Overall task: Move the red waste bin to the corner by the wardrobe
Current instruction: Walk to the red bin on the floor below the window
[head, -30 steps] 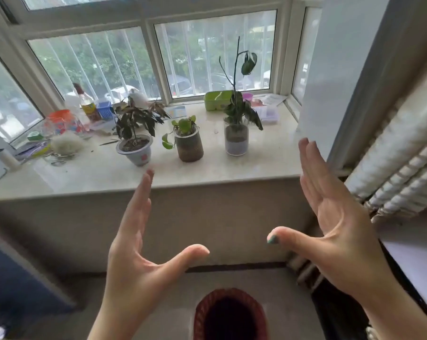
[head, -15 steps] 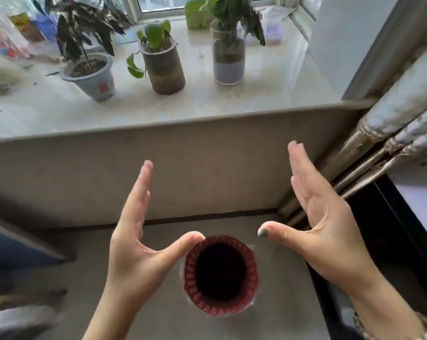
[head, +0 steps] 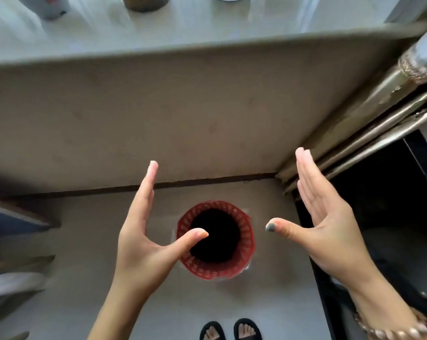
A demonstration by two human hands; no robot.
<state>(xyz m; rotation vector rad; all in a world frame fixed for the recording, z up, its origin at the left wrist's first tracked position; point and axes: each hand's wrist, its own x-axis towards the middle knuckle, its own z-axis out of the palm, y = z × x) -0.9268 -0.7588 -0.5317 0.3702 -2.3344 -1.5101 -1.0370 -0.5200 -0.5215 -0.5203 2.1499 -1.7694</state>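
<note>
The red waste bin (head: 247, 238), a round slotted plastic basket with a dark inside, stands upright on the grey floor below the window ledge. My left hand (head: 143, 236) hovers above its left side, fingers straight and thumb spread over the rim. My right hand (head: 323, 229) is held to the bin's right, palm facing inward, thumb pointing at the bin. Neither hand touches the bin. No wardrobe is in view.
A stone window ledge (head: 183, 45) with pot bases runs across the top, above a plain wall (head: 158, 119). Pipes (head: 369, 133) slant down at the right beside a dark cabinet (head: 391, 217). My feet in black sandals (head: 229, 330) stand just behind the bin. Blurred furniture sits at left.
The view has tilted down from the window and plants to the floor, so the bin now lies between my hands. Both hands stayed open and lowered toward it.
</note>
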